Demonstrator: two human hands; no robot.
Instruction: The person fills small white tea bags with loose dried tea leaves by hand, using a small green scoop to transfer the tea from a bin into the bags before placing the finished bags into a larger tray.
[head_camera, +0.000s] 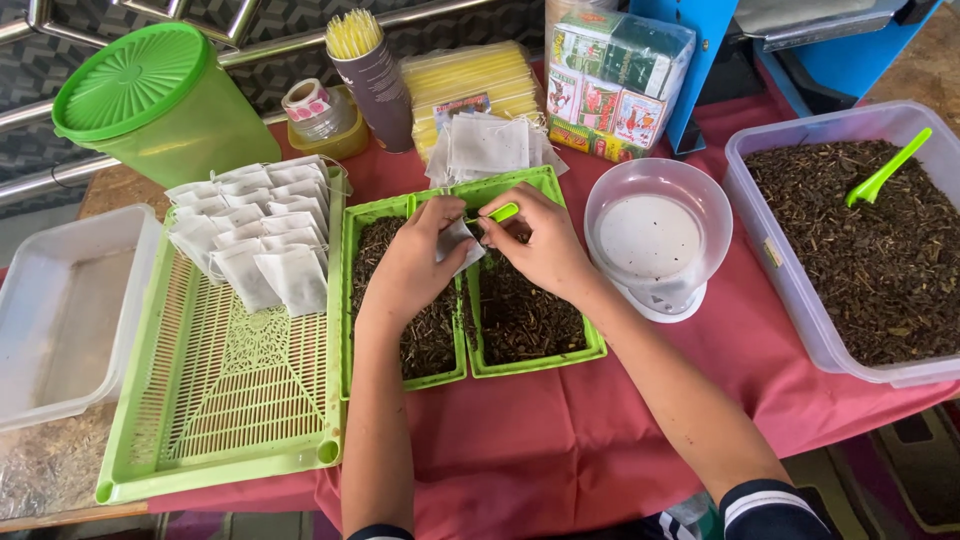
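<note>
red-clothed table (560, 440): green trays (520, 365), slatted tray (225, 400), tubs (800, 290).

**One head-worn view, looking down**

A single camera sits on the person's head and looks steeply down and forward over the bench (520, 440). It is close, with both forearms entering from the bottom edge. No second view shares the scene.

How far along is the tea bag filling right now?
Done: filled white bags lie in rows on the slatted green tray. In hand: left hand holds an open bag; right hand works a green scoop. Left: empty bags stacked behind, loose tea in the clear tub.
</note>
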